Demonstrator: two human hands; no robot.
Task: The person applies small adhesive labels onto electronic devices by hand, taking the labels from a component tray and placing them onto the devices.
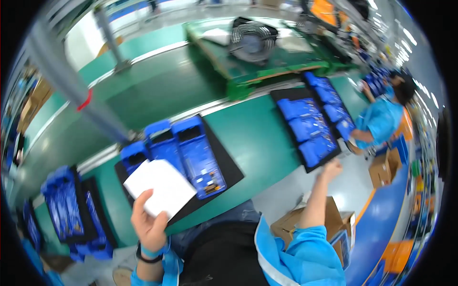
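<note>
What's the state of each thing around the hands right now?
Left hand: closed on the white sheet.
White sheet: held, partly hiding the blue casings.
Blue casings: lying on a black mat, one with circuitry exposed.
Right hand: near a second mat, grip unclear.
Cardboard box: flaps open.

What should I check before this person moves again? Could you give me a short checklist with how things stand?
1. White sheet held securely: ok as far as visible; it sits between the thumb and fingers of the left hand.
2. Right hand free: cannot tell; its fingers look curled and blurred.
3. Blue housings in front fully in view: not ok; the white sheet hides part of them.
4. Those housings resting on the black mat: ok.
5. Co-worker apart from the left hand: ok; that person is well off to the right.
</note>
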